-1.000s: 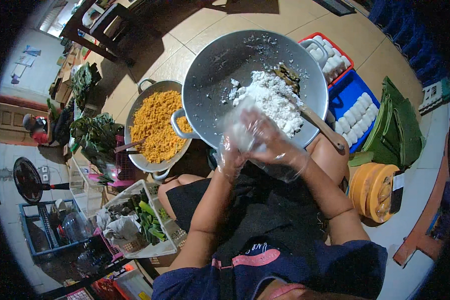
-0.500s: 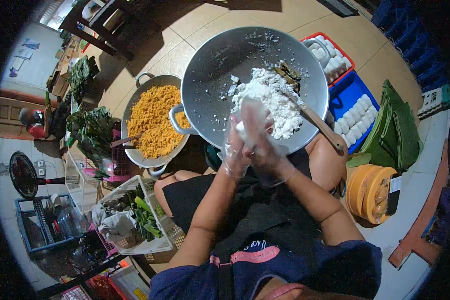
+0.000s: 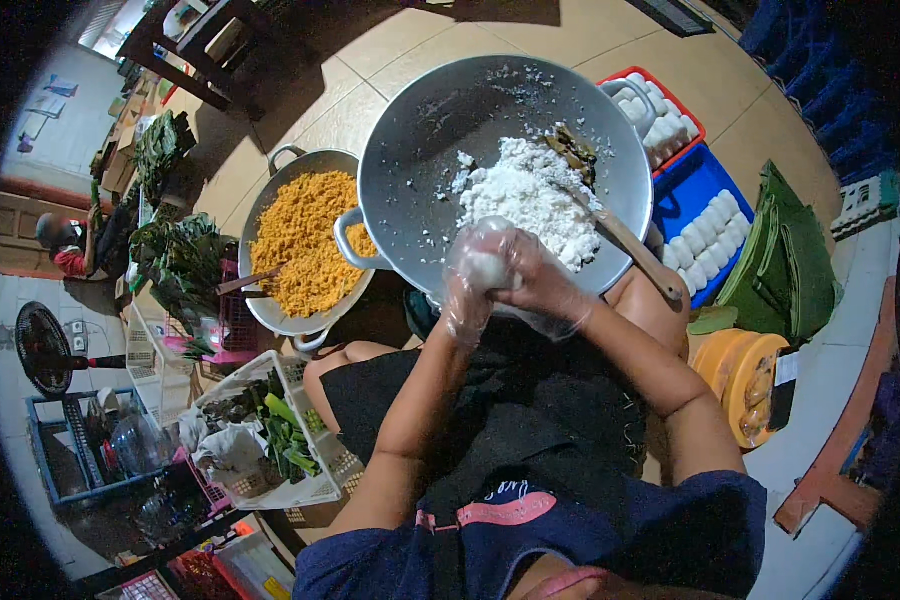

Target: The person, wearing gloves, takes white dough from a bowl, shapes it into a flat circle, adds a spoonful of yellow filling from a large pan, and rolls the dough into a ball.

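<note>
Both my hands, in clear plastic gloves, are cupped together over the near edge of a large metal wok (image 3: 405, 150). My left hand (image 3: 466, 285) and my right hand (image 3: 540, 283) close round a white lump of rice (image 3: 487, 268), partly hidden by the fingers. In the wok just beyond lies a mound of white, sticky-looking rice (image 3: 530, 195), with a wilted leaf (image 3: 573, 150) at its far side. A wooden spoon (image 3: 642, 258) leans over the wok's right rim.
Left of the wok, a smaller pan (image 3: 255, 225) holds orange crumbly food (image 3: 305, 250) and a wooden handle. White rolls fill part of a blue tray (image 3: 678, 190) and a red tray (image 3: 686, 104) at right. Nearby are banana leaves (image 3: 785, 265) and an orange round container (image 3: 730, 370). A person (image 3: 80, 245) sits far left.
My palms were pressed together with fingers pointing away; now they are curled round the white lump, slightly nearer me. The person at far left has shifted.
</note>
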A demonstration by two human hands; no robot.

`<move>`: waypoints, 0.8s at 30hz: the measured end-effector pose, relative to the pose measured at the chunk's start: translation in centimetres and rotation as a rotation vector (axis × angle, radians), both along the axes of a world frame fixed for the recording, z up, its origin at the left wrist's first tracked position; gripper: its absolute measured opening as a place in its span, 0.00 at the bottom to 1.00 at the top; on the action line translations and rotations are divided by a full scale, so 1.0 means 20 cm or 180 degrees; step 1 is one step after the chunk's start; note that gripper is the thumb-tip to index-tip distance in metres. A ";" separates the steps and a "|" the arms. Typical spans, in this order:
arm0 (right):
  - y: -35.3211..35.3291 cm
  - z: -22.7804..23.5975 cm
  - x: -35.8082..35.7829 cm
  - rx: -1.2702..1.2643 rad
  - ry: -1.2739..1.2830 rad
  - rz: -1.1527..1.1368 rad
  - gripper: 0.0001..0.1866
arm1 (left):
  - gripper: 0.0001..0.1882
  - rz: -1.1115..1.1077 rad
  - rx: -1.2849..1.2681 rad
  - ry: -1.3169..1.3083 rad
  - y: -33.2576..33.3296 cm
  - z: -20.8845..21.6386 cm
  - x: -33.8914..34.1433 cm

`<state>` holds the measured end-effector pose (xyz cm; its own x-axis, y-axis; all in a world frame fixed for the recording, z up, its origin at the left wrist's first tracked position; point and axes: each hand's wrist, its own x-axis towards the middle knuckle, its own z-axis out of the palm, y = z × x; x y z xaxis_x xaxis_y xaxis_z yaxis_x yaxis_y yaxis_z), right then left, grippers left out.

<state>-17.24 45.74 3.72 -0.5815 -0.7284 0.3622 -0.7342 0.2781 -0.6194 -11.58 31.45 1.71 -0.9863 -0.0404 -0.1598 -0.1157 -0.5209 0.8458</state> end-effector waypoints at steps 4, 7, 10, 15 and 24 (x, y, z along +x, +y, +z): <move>0.00 0.03 0.01 -0.1096 -0.2210 0.0138 0.37 | 0.36 0.0114 0.1132 -0.0612 -0.03 0.15 -0.03; -0.06 0.07 0.14 -0.1315 -0.1747 -0.0182 0.39 | 0.40 0.0087 0.1247 -0.0636 0.06 0.23 -0.03; -0.13 0.06 0.24 -0.0511 -0.0910 -0.0459 0.40 | 0.39 -0.0511 0.1929 -0.0187 0.06 0.16 -0.03; -0.01 0.06 0.07 -0.1236 -0.2082 0.0097 0.39 | 0.34 0.0253 0.2098 -0.1088 0.01 0.01 -0.05; 0.09 -0.10 0.08 0.0273 -0.0462 -0.0097 0.43 | 0.39 -0.0039 0.0500 0.0319 0.07 -0.11 0.02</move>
<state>-15.69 47.46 1.64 -0.6455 -0.7343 0.2101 -0.6292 0.3553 -0.6913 -11.15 32.78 -0.50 -0.9979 -0.0106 -0.0642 -0.0421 -0.6465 0.7618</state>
